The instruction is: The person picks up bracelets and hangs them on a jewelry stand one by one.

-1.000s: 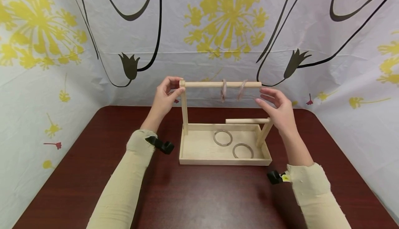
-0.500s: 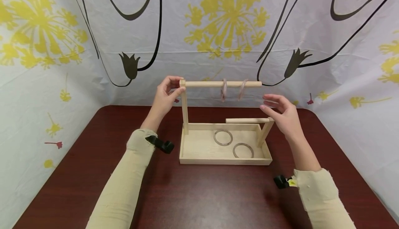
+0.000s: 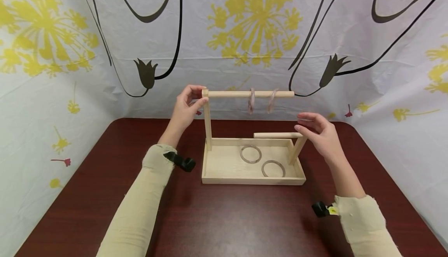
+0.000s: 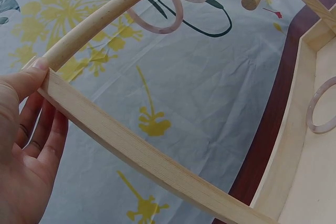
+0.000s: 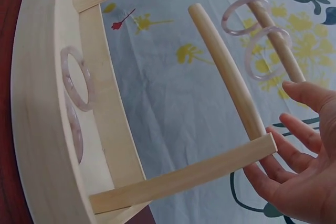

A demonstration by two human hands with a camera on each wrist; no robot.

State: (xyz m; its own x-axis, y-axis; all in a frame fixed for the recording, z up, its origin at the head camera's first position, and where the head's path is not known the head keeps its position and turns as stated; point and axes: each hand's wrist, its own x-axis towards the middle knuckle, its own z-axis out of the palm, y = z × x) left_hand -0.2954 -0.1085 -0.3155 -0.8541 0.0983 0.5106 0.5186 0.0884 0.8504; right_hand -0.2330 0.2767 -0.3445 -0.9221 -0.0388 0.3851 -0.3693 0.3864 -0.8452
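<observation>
A wooden tray carries a tall post on its left and a short post on its right. My left hand pinches the tall post's top, thumb on the joint with the upper dowel. Two pale pink bangles hang on that dowel. My right hand is open, fingers spread just beside the joint of the short post and the lower dowel; contact is unclear. Two more bangles lie flat in the tray.
The tray stands mid-table on a dark red tabletop. A white sheet with yellow flowers and black stems hangs close behind and at both sides. Bare tabletop lies in front of the tray and on either side.
My right hand has dropped from the free end of the upper dowel down to the top of the short post. The left hand and the bangles have stayed put.
</observation>
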